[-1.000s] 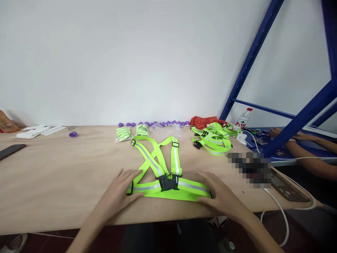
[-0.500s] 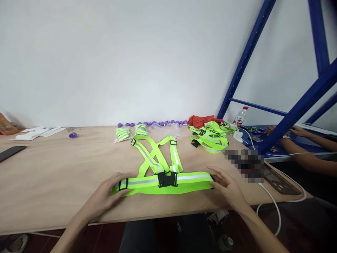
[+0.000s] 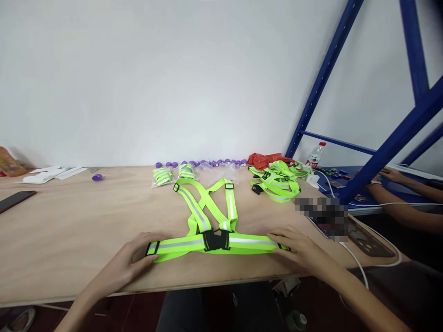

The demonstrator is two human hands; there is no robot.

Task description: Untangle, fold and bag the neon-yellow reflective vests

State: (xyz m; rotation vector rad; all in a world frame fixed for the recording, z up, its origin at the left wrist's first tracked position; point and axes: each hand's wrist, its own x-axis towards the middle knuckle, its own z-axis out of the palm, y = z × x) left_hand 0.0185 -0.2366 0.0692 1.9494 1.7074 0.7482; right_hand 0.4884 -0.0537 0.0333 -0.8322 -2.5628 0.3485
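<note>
A neon-green harness with silver reflective stripes (image 3: 249,240) lies on the tan table, its straps crossing toward the wall. Its waist belt runs sideways near the table's front edge, with a black buckle (image 3: 216,240) at the middle. At the belt's left end, my left hand (image 3: 133,260) has thumb and fingers closed around the strap beside a black slider. My right hand (image 3: 294,249) grips the opposite end, its fingers over the strap and another slider.
Bagged green straps (image 3: 162,176), clear bags and purple rings line the wall. A green strap pile (image 3: 278,182), red bag (image 3: 265,160) and bottle (image 3: 315,156) stand right. Blue frame bars (image 3: 391,138) rise beside another person's arms. A phone (image 3: 15,200) lies left.
Both ends of the belt have moved, the left one outward to the left and the right one slightly right. The belt is straighter and flatter, and its buckle has shifted slightly left and nearer me.
</note>
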